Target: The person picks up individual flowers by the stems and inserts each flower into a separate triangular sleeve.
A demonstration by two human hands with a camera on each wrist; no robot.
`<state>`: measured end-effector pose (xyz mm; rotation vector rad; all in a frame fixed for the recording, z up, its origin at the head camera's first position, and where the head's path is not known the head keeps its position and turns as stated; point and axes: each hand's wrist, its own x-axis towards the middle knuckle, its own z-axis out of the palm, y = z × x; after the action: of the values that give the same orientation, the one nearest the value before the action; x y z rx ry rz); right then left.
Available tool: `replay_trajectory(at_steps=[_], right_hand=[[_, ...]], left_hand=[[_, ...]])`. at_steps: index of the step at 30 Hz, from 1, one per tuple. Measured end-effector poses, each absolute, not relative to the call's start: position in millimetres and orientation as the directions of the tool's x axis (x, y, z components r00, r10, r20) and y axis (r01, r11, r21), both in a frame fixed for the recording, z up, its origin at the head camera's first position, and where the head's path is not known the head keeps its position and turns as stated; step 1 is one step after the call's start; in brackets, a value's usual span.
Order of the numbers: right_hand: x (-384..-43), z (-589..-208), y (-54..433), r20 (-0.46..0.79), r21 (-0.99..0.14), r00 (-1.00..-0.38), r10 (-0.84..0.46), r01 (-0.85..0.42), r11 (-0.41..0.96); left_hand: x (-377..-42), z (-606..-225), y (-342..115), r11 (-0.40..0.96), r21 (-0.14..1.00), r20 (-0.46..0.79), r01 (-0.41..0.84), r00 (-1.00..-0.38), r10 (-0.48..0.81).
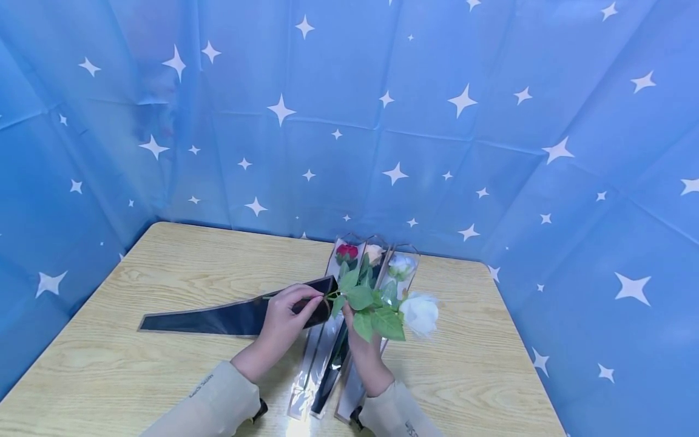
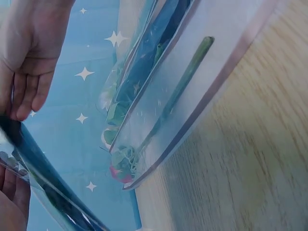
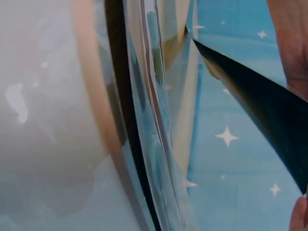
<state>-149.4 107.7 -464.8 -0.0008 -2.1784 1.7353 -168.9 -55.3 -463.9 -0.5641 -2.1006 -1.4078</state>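
Observation:
In the head view, my left hand pinches the thin green stem of a white rose between thumb and fingertip. The bloom and broad green leaves reach right, above my right hand. Beneath the left hand, a black flower sleeve with a clear front slants to the left. Both wrist views show its wide end raised off the table; in the right wrist view, right fingertips meet a corner of the black sleeve. Leaves hide part of the right-hand grip in the head view.
Under the hands lie several sleeved flowers: a red rose, a cream rose and a pale bluish-white rose. They rest on a light wood table, with a blue starred curtain behind it.

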Motion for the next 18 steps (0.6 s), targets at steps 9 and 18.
replay_trajectory(at_steps=[9,18], right_hand=[[-154.5,-464.5,102.5,0.178,-0.964,-0.976,0.124,-0.148,0.22],[-154.0,-469.6,104.8,0.174,-0.965,-0.98,0.097,-0.151,0.215]], left_hand=[[-171.3,-466.0,-58.0,0.38,0.682,0.665,0.625,-0.746,0.033],[-170.9,-465.3,-57.6,0.379,0.689,0.656,0.618,-0.754,0.037]])
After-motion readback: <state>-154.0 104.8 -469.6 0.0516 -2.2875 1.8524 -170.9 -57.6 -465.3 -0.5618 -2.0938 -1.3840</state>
